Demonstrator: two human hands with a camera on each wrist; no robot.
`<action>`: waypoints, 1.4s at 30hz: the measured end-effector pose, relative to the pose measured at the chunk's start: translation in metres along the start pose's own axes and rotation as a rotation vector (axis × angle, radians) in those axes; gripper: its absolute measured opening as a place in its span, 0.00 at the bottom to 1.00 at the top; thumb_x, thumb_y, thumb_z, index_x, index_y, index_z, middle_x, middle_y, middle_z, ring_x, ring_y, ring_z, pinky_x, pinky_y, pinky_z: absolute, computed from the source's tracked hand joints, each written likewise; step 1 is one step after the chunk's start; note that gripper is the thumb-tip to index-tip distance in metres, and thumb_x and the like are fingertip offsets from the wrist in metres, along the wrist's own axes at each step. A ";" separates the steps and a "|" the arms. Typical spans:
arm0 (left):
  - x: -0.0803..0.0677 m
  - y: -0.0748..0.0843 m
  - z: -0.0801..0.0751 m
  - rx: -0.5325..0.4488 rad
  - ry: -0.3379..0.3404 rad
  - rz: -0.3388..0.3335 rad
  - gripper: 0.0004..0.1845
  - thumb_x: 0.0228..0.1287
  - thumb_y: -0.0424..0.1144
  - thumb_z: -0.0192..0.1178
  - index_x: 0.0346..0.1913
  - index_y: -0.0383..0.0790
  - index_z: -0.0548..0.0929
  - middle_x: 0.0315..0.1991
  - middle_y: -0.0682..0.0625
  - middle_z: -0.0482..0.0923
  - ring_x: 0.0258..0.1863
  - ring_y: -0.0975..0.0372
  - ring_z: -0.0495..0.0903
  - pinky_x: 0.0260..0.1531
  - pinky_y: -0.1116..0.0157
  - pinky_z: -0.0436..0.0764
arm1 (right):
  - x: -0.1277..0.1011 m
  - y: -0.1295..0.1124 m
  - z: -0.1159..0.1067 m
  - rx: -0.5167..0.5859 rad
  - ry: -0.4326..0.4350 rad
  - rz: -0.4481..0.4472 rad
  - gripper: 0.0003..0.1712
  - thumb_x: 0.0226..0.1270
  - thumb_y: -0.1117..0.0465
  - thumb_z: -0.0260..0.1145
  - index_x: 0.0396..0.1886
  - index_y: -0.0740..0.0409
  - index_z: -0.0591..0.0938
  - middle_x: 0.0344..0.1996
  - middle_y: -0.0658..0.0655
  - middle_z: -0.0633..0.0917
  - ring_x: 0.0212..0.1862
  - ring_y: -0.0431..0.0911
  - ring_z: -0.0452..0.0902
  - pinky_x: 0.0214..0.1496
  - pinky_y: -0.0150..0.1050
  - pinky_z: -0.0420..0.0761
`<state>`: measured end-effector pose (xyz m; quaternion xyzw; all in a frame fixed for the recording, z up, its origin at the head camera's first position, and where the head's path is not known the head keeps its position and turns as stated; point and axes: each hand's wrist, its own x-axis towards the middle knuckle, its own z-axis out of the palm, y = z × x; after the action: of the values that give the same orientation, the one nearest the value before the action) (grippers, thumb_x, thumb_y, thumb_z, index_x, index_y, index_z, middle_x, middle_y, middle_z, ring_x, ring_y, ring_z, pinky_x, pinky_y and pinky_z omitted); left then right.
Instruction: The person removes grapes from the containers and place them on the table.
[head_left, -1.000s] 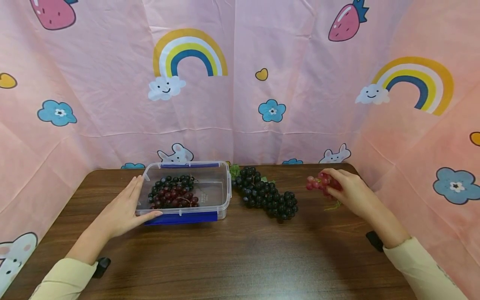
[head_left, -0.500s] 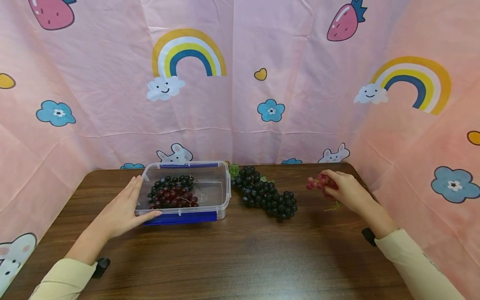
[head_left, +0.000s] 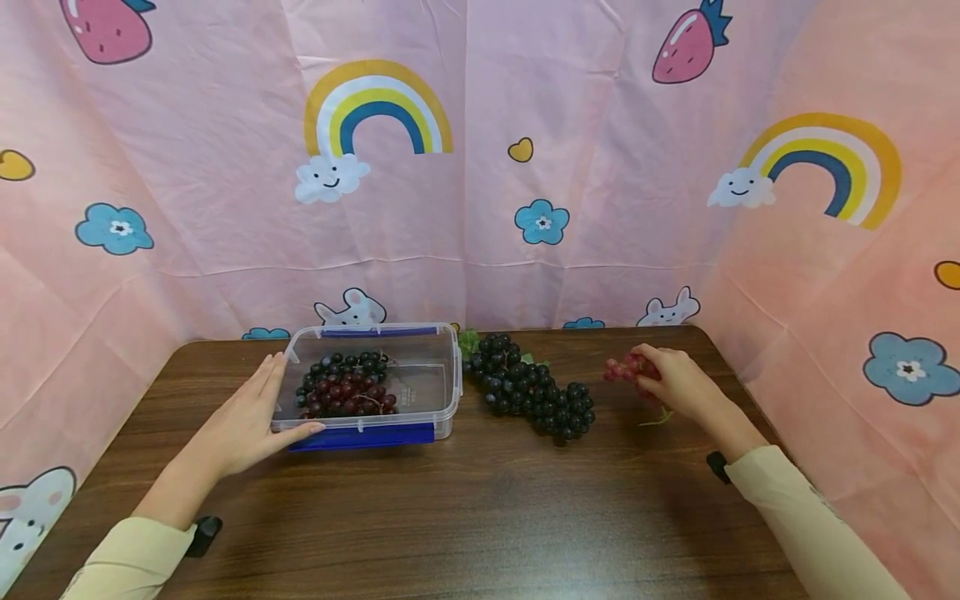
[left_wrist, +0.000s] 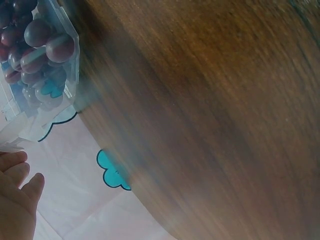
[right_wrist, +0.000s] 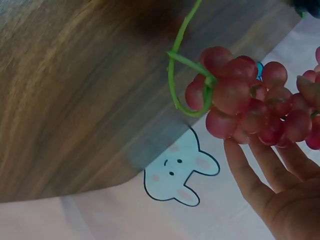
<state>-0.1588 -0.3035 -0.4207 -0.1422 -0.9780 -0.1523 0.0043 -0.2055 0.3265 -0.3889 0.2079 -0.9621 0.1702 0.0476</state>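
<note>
My right hand [head_left: 677, 385] grips a bunch of red grapes [right_wrist: 250, 95] over the right side of the table, its green curly stem hanging down. In the right wrist view the fingers lie along one side of the bunch. At the left, my left hand [head_left: 238, 429] lies with straight fingers against the left end of a clear plastic box [head_left: 438, 427], thumb along its front rim. Inside the box are a bunch of black grapes [head_left: 367, 361] and a bunch of dark red grapes [head_left: 345, 392]. In the left wrist view, the box [left_wrist: 70, 65] shows only its corner.
A large bunch of black grapes [head_left: 528, 387] with green leaves [head_left: 468, 342] lies on the wooden table [head_left: 510, 517], just right of the box. A blue clip flap [head_left: 360, 436] hangs at the box's front. Pink printed cloth [head_left: 480, 242] stands behind and at both sides.
My right hand has moved slightly left and a little lower with the red grapes. My left hand and the box have stayed where they were.
</note>
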 end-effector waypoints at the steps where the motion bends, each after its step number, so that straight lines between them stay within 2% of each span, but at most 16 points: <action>1: 0.000 0.000 0.000 0.000 -0.001 -0.001 0.68 0.67 0.70 0.64 0.84 0.27 0.35 0.84 0.25 0.36 0.83 0.33 0.41 0.75 0.31 0.54 | 0.002 0.001 0.002 0.002 -0.005 -0.001 0.20 0.67 0.69 0.74 0.57 0.68 0.81 0.38 0.66 0.89 0.35 0.52 0.83 0.39 0.53 0.86; 11: 0.002 -0.001 -0.002 0.010 -0.015 -0.004 0.68 0.67 0.70 0.64 0.84 0.27 0.34 0.84 0.25 0.35 0.83 0.34 0.40 0.76 0.31 0.53 | 0.018 0.007 0.016 -0.008 -0.035 0.018 0.19 0.68 0.68 0.74 0.55 0.68 0.81 0.36 0.64 0.88 0.35 0.54 0.84 0.42 0.56 0.87; 18: 0.001 0.000 -0.003 0.004 -0.008 -0.010 0.69 0.66 0.70 0.64 0.84 0.28 0.34 0.84 0.25 0.36 0.83 0.33 0.41 0.75 0.30 0.55 | 0.033 0.010 0.023 0.005 -0.063 0.071 0.18 0.70 0.66 0.72 0.56 0.68 0.81 0.40 0.67 0.88 0.37 0.56 0.84 0.47 0.60 0.88; 26: 0.001 0.000 0.000 -0.007 0.000 -0.007 0.69 0.66 0.69 0.65 0.84 0.30 0.33 0.83 0.24 0.37 0.83 0.32 0.43 0.73 0.28 0.56 | 0.047 0.011 0.034 -0.019 -0.102 0.126 0.19 0.72 0.66 0.71 0.58 0.68 0.80 0.43 0.69 0.88 0.39 0.56 0.84 0.47 0.57 0.88; 36: -0.001 0.003 0.002 -0.006 -0.010 -0.007 0.68 0.66 0.70 0.65 0.84 0.29 0.34 0.83 0.25 0.37 0.83 0.32 0.42 0.73 0.29 0.56 | 0.050 0.016 0.043 -0.054 -0.118 0.174 0.21 0.72 0.63 0.72 0.57 0.71 0.79 0.45 0.72 0.87 0.42 0.60 0.85 0.48 0.60 0.87; 42: 0.000 0.003 0.000 0.007 -0.002 -0.008 0.69 0.66 0.70 0.65 0.84 0.27 0.36 0.83 0.24 0.37 0.83 0.32 0.43 0.74 0.29 0.57 | 0.050 0.017 0.044 -0.055 -0.102 0.174 0.25 0.73 0.58 0.72 0.59 0.72 0.78 0.49 0.74 0.86 0.50 0.65 0.85 0.54 0.62 0.85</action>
<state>-0.1576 -0.3013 -0.4202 -0.1385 -0.9791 -0.1488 0.0031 -0.2588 0.3069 -0.4273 0.1303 -0.9820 0.1364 -0.0108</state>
